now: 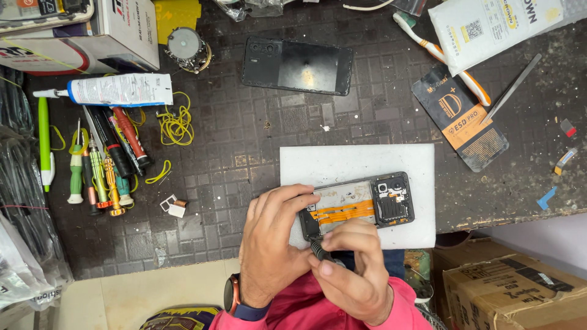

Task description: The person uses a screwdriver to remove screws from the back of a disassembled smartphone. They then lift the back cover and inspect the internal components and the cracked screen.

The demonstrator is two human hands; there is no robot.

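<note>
An opened phone [367,205] lies on a white foam pad [354,162], its orange flex cables and camera module exposed. My left hand [272,241] rests on the phone's left end and holds it down. My right hand [354,269] grips a dark-handled screwdriver [318,249], its tip at the phone's lower left corner. The removed black back cover [298,65] lies apart at the top of the dark grid mat [244,140].
Several screwdrivers [107,171] and a glue tube [119,90] lie at the left with yellow rubber bands [176,125]. Metal tweezers [510,88], a black-and-orange packet [461,116], a toothbrush [443,55] and a white pouch [489,24] sit at the right. A cardboard box [513,290] stands below the table edge.
</note>
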